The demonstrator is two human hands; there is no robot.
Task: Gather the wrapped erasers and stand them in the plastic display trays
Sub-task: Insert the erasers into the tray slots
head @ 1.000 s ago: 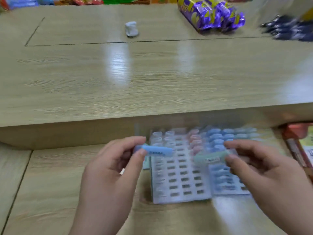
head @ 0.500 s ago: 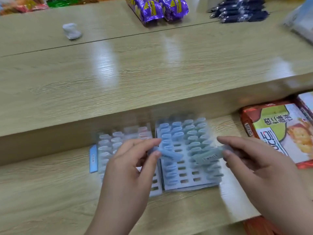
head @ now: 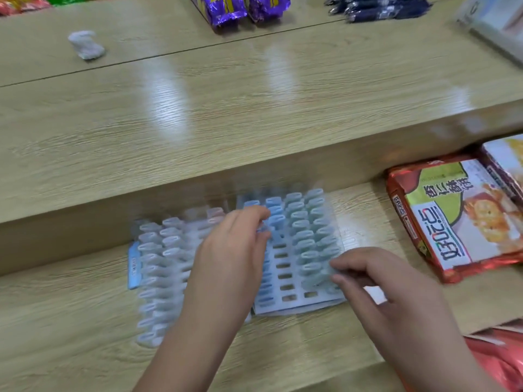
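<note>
Two white slotted display trays lie side by side on the lower wooden shelf. The left tray [head: 154,281] holds several pale wrapped erasers standing in rows. In the right tray [head: 285,302] blue and green erasers fill the back and right rows, and its near middle slots stand bare. My left hand [head: 235,250] reaches over the right tray's left columns, fingertips pinched on a blue eraser [head: 264,229] that is mostly hidden. My right hand [head: 365,275] presses a green eraser [head: 325,274] down at the tray's right columns. One blue eraser [head: 133,265] lies flat left of the left tray.
A raised wooden counter [head: 254,108] overhangs the shelf just behind the trays. An orange biscuit pack [head: 455,219] lies to the right, red packaging [head: 498,360] at the bottom right. On the counter sit a white lump [head: 86,48], purple snack packs [head: 243,7] and dark pens [head: 379,8].
Both hands have gone down from above the trays onto the right tray, carrying their erasers. The view has shifted left and closer.
</note>
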